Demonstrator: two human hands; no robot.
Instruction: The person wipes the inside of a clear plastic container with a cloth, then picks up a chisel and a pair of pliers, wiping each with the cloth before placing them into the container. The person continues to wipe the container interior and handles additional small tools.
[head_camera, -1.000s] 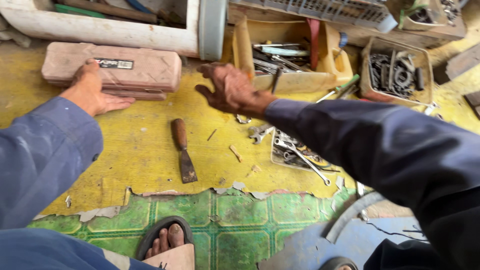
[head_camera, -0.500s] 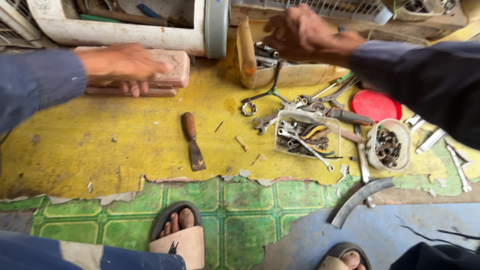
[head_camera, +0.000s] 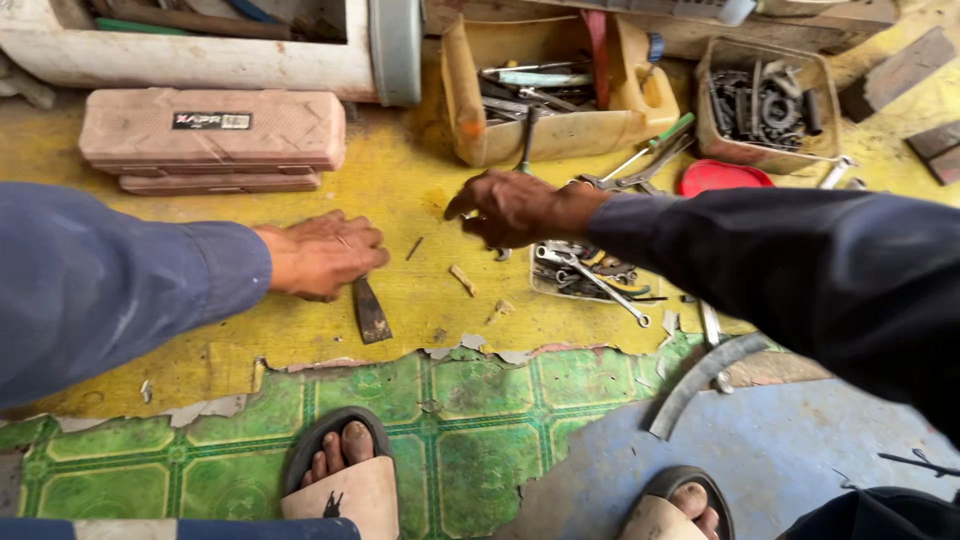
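Observation:
My left hand (head_camera: 320, 255) is closed over the wooden handle of a scraper (head_camera: 370, 312) that lies on the yellow floor; only its dark blade sticks out below my fingers. My right hand (head_camera: 515, 208) hovers to the right of it, fingers loosely bent and pointing left, with nothing visible in it. It is over loose wrenches beside a small clear tray (head_camera: 548, 288) holding spanners and pliers. What lies directly under the palm is hidden.
A pink tool case (head_camera: 212, 135) lies at the back left under a white housing (head_camera: 200, 55). A cut yellow jerrycan (head_camera: 560, 140) with tools, a box of bolts (head_camera: 765, 155) and a red lid (head_camera: 720, 177) sit behind. A curved metal strip (head_camera: 705, 380) lies near my sandalled feet (head_camera: 340, 480).
My left hand dropped from the pink case onto the scraper handle. My right hand came back from the jerrycan to above the wrenches beside the small tray.

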